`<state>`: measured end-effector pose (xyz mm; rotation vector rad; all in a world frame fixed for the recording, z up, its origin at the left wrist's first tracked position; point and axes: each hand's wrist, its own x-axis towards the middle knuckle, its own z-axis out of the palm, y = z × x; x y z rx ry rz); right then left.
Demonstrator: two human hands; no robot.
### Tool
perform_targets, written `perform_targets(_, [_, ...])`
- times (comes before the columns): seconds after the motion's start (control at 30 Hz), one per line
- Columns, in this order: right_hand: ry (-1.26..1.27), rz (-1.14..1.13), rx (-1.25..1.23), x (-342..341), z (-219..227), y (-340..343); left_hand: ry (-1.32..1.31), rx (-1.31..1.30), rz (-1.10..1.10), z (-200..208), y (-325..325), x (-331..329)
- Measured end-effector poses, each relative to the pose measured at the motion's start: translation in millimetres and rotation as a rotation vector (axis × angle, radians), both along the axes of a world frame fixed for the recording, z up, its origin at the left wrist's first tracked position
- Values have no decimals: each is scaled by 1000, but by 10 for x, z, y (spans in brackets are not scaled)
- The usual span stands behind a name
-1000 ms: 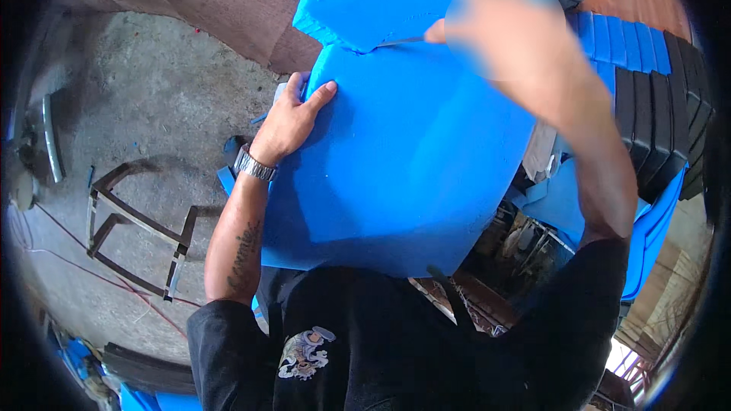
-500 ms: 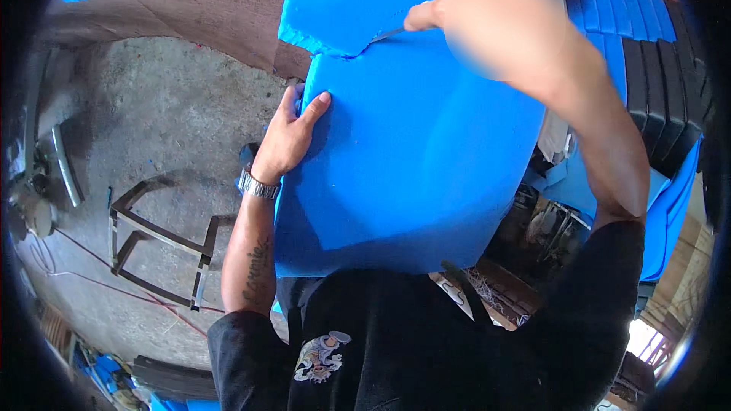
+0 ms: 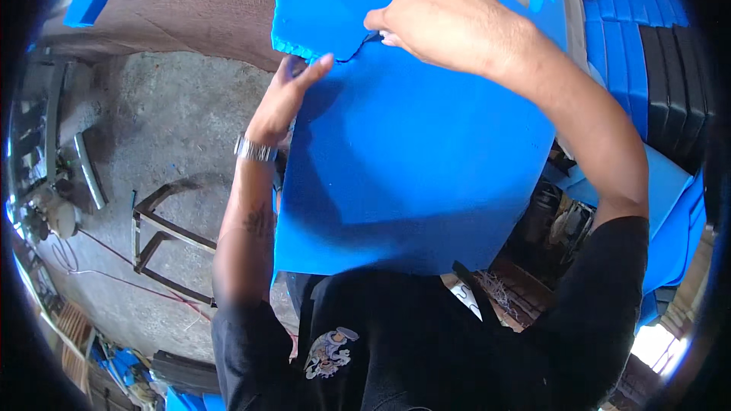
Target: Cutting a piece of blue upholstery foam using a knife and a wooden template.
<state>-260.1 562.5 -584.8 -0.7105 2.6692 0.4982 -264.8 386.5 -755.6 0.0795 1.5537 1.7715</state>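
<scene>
We have the foam sheet (image 3: 411,160) near us, a frame (image 3: 177,230) on the floor (image 3: 183,122) to its left, and stacked pads (image 3: 670,84) at far right.

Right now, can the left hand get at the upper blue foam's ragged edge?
Probably yes: the left hand is close by that ragged edge, with nothing visible in between.

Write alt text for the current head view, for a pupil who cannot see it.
A person's right hand holds what seems a thin blade, mostly hidden, at a split in blue foam-like sheeting; the left hand is spread at its left edge. A dark frame sits on the grey floor.
</scene>
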Motion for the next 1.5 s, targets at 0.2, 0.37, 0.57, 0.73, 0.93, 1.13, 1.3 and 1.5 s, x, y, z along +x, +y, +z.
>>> perform_targets(0.2, [-42,-176,-157,47,-59,206,-50,-136,65,-92,251,22])
perform_targets(0.37, [-35,-147,-103,157,392,19,-38,-100,60,-15,174,86])
perform_targets(0.57, [39,-152,-111,264,761,-174,14,-53,93,137,-10,105])
perform_targets(0.73, [10,-216,-19,279,287,-298,91,-203,52,129,-144,199])
perform_targets(0.93, [76,-150,-102,212,532,-406,79,-209,39,34,-264,157])
perform_targets(1.13, [46,-158,-82,117,439,-346,88,-184,62,115,-277,122])
perform_targets(1.3, [41,-161,-84,11,300,-139,87,-171,58,169,-166,99])
perform_targets(1.5, [-15,-255,-187,-37,720,-255,91,-161,109,250,-299,132])
